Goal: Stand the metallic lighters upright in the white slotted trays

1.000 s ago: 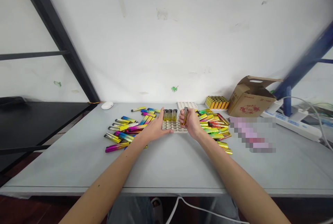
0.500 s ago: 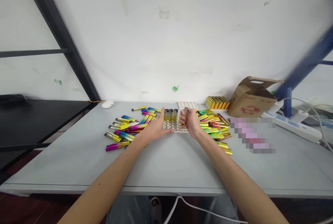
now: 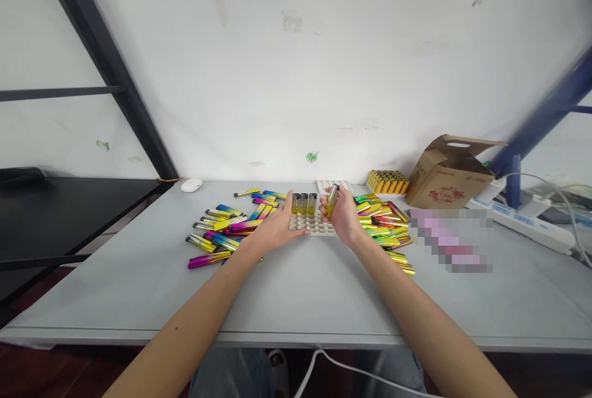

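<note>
Flat grey tabletop (image 3: 305,299): your right hand (image 3: 346,216) grips a tilted, glossy gold-and-silver lighter (image 3: 332,200); your left hand (image 3: 276,225), spread wide, flanks a white, round-holed tray (image 3: 319,233).

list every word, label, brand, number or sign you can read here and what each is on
No text can be read with certainty.
Cardboard box: red print and a red design on its front, too blurred to read.
White power strip: blue patches; any lettering is too small to read.
Pink item: pixelated, so nothing can be read.
Lighter in the right hand: no lettering can be made out.
</note>
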`<state>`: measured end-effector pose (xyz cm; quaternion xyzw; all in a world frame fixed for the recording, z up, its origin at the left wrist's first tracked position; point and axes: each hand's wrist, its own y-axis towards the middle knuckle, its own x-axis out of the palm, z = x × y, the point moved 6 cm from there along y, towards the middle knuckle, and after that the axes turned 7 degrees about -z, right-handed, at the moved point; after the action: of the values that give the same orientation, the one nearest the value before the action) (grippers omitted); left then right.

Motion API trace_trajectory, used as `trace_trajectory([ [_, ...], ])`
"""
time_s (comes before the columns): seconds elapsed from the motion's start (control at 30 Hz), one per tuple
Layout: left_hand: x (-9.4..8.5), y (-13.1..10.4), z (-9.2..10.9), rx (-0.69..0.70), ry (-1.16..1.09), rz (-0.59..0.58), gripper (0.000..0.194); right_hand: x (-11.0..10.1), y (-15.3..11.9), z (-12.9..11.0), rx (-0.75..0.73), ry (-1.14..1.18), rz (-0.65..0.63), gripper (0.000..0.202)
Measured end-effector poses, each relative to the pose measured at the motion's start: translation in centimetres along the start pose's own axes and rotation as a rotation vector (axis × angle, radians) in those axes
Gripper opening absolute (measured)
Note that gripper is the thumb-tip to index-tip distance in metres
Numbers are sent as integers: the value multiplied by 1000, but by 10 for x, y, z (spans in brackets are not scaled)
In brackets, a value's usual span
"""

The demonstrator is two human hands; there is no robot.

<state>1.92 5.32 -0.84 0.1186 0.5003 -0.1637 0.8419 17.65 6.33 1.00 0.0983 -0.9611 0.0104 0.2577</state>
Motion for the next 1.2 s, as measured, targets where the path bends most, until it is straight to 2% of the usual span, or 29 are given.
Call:
trace_trajectory([
  [0.1,1,2,-1,23,-2,23,111,-8,0,-6,-89,-48,85,27],
  [0.17,1,3,-2,33,9,47,112,-12,1,-7,-120,-107,94,30],
  [0.27,-1,3,-1,51,22,84,111,-16,4,-8,-165,-332,89,32],
  [0.4,-8,0,4,72,36,123,101,-20,7,-16,-335,-712,125,36],
  [0.53,-18,-1,2,76,42,185,83,-22,10,-17,-401,-842,88,34],
  [0.63,-29,1,-10,18,53,236,73,-25,14,-11,-359,-851,47,35],
  [0.8,-50,7,-46,-147,113,286,68,-29,19,-2,-293,-854,58,37],
  [0.93,-64,7,-72,-219,170,371,58,-27,20,0,-318,-866,35,32],
  [1.0,-65,6,-84,-298,194,371,54,-27,19,-1,-347,-887,34,30],
  [1.07,-60,6,-92,-357,227,323,52,-26,19,-2,-381,-919,43,29],
  [1.2,-52,8,-98,-365,279,240,53,-26,18,-3,-415,-959,55,27],
])
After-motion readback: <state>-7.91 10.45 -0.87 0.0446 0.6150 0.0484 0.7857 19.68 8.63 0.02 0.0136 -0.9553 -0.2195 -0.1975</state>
